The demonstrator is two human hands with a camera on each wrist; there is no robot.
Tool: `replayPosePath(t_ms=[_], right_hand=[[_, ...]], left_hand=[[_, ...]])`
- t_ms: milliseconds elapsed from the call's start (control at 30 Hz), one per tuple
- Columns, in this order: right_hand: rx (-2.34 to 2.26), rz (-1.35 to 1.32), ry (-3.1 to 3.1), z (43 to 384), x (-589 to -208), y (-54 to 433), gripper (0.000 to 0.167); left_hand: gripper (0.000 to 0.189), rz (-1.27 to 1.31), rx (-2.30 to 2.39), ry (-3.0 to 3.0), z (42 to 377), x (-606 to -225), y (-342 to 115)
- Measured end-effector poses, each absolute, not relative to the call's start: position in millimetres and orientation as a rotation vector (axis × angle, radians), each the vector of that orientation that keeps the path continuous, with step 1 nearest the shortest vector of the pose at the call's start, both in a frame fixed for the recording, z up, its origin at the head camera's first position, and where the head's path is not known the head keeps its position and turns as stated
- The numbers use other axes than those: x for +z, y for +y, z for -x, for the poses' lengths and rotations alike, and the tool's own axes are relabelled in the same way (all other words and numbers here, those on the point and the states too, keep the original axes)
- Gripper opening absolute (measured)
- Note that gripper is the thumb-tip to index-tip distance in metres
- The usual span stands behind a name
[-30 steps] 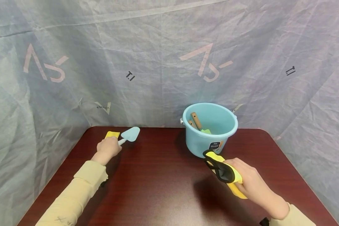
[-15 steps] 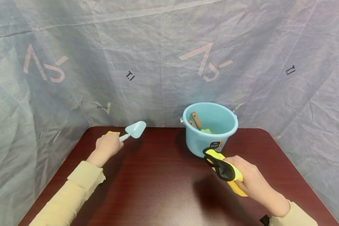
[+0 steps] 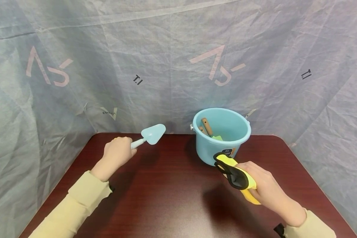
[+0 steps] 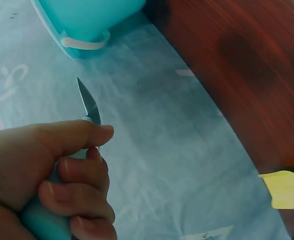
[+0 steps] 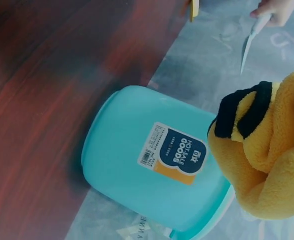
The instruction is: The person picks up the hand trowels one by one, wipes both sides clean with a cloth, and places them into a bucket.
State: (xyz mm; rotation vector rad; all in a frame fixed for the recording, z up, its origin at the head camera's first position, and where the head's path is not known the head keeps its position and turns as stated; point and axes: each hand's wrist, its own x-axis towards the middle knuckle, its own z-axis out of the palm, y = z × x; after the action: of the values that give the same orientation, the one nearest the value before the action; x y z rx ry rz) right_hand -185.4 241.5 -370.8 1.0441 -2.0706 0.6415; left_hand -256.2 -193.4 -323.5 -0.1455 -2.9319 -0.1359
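My left hand (image 3: 114, 155) grips the pale handle of a light blue trowel (image 3: 153, 134), held above the table with its blade pointing toward the bucket. The left wrist view shows the fingers curled round the handle and the blade (image 4: 88, 99) edge-on. In my right hand (image 3: 266, 185) is a folded yellow plush cloth (image 5: 271, 155) with black edging, held in front of the bucket. The light blue bucket (image 3: 206, 150) stands upright at the back right. Inside it lean tools with wooden handles (image 3: 207, 127), and a green piece (image 3: 217, 138) shows beside them.
A yellow plastic-looking piece (image 4: 285, 190) lies on the dark red table (image 3: 166, 185) at the far left, hidden behind my left hand in the head view. Grey sheeting (image 3: 154, 59) hangs behind and beside the table.
My left hand has raised the trowel off the table and carried it a little to the right, toward the bucket. The right hand with the cloth has risen only slightly.
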Motion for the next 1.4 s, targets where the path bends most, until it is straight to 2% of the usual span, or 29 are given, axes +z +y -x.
replayPosePath(t_ms=[533,833,1400], right_hand=[[0.560,-1.148,-1.937,188.9,-335.7,238.6,0.031],[0.519,-1.280,-1.798,192.0,-315.5,231.0,0.029],[0.342,-1.443,-1.684,196.9,-295.7,211.9,0.025]], left_hand=[[0.030,0.360,-0.057,-2.824,223.9,-312.3,-159.7],[0.028,0.489,-0.054,-2.863,209.2,-305.9,-139.4],[0.025,0.750,-0.028,-2.857,201.1,-305.9,-109.5]])
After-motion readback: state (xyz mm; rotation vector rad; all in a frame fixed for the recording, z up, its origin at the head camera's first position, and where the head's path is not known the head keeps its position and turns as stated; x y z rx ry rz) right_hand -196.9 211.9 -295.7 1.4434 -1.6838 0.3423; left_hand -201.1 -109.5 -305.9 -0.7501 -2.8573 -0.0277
